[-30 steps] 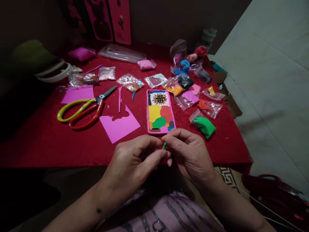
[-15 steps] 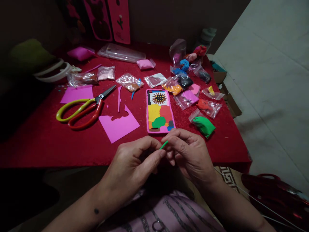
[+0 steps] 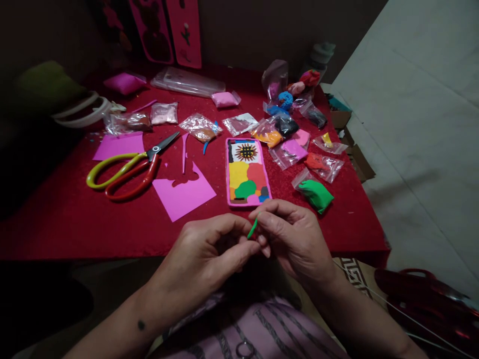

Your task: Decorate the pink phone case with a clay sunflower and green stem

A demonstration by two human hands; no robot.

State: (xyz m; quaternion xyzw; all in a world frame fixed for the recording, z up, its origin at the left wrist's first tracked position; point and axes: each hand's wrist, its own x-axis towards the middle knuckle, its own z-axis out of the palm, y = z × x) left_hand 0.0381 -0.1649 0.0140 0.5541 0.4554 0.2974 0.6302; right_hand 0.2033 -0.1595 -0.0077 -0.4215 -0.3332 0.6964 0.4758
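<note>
A thin strip of green modelling clay [image 3: 252, 229] is between my two hands, above the table's front edge. My right hand [image 3: 294, 232] pinches its upper end between thumb and forefinger. The lower end sits between the curled thumb and forefinger of my left hand [image 3: 213, 249]; their exact contact is partly hidden. Just beyond my fingers lies a phone case [image 3: 247, 172] with a pink rim, covered in patches of coloured clay and a sunflower-like shape at the top. A bag of green clay [image 3: 315, 193] rests to the right of it.
Scissors [image 3: 136, 167] with yellow and red handles lie left, beside a cut pink sheet [image 3: 187, 197] and a pink modelling tool [image 3: 184, 153]. Several bags of coloured clay, such as an orange one [image 3: 273, 137], spread across the red tablecloth [image 3: 93, 224]. Clear cases [image 3: 190, 82] lie at the back.
The green strip has tilted more upright and more of it shows. My left thumb and forefinger have moved slightly apart around its lower end; my right hand has barely moved.
</note>
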